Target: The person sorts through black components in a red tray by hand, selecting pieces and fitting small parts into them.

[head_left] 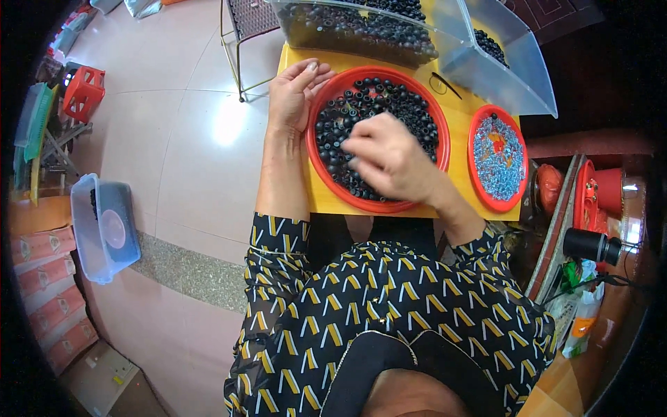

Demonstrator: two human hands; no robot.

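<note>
A round red tray (pixel 316 167) lies on the yellow table, filled with many small black ring-like pieces (pixel 347 108) with hollow centres. Over its middle is my right hand (pixel 392 156), fingers curled together and slightly smeared by motion. Whatever it may pinch is hidden. Beside the tray's left rim, my left hand (pixel 295 94) is turned partly palm up. Its fingers stretch loosely towards the rim, and no held thing shows. To the right stands a smaller red tray (pixel 474 170) of small shiny clear-blue pieces (pixel 500 177), with one black piece near its top.
Clear bins (pixel 361 48) of black pieces stand at the table's far side, another bin (pixel 528 76) at far right. A thin dark tool (pixel 446 85) lies between tray and bins. On the floor at left are a translucent tub (pixel 104 226) and a red stool (pixel 85 94).
</note>
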